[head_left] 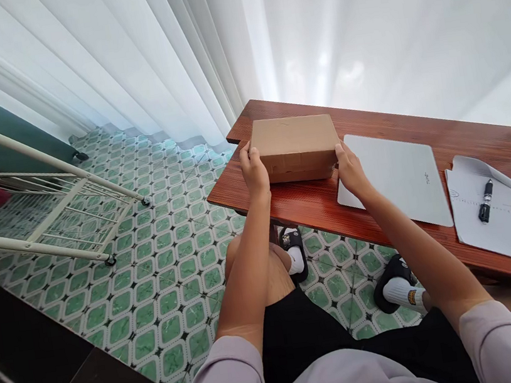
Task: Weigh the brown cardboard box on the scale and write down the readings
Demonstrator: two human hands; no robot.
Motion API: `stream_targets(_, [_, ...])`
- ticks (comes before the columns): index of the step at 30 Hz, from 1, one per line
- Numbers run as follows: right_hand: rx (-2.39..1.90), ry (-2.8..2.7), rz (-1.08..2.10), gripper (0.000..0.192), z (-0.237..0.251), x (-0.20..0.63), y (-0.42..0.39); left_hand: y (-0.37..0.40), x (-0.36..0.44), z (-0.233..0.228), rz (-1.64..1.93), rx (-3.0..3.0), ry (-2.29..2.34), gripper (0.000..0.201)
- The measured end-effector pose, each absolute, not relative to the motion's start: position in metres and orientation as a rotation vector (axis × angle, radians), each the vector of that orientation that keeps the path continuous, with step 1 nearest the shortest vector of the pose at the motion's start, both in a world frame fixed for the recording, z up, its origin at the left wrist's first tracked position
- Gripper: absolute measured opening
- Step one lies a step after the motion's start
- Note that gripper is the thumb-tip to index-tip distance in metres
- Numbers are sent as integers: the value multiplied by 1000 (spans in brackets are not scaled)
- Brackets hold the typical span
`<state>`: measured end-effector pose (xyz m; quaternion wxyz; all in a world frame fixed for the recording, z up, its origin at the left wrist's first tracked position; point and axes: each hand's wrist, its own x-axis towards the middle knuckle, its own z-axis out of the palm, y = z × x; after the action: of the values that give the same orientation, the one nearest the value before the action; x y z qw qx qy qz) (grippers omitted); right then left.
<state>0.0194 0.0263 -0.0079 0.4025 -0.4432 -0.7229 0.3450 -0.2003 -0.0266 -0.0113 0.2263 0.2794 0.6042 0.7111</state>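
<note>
One cardboard box point(295, 146) is gripped between the two hands. The left hand point(253, 171) is pressed against the box's left end, with the thumb laid over the top edge and the fingers wrapped down the side. The right hand point(350, 169) is clamped against the right end in the same way, so that the box is squeezed from both sides at once; a grip of this kind suits a box too wide to be taken in one hand. The box appears closed, its plain brown top facing up. It rests on, or is held just above, the far left corner of the reddish wooden worktop point(314, 205); whether its underside touches the wood cannot be told.

Just beside the right hand, one flat white board point(396, 178) is laid on the worktop, its near edge reaching towards the worktop's front edge, with a small dark mark near its right side. Further right, a small stack of printed paper sheets point(502, 226) is spread flat, the top one curled at its upper corner, and one black marker pen point(486, 201) is laid across them, which would serve to weigh them down.

Under the worktop, two feet in white socks and black slide sandals point(395, 289) are planted on the green patterned floor tiles point(162, 274). To the left, one white metal drying rack point(48, 201) stands on the tiles. White curtains point(261, 32) hang behind everything.
</note>
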Motion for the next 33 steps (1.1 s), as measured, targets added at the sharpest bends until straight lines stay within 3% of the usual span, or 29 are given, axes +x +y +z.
stream_targets(24, [-1129, -1880, 905, 67, -10, 24, 21, -33, -192, -11, 1973, 671, 1640, 28])
stream_targets(33, [-1144, -1931, 916, 77, -12, 27, 26, -25, -190, -15, 2212, 855, 1778, 57])
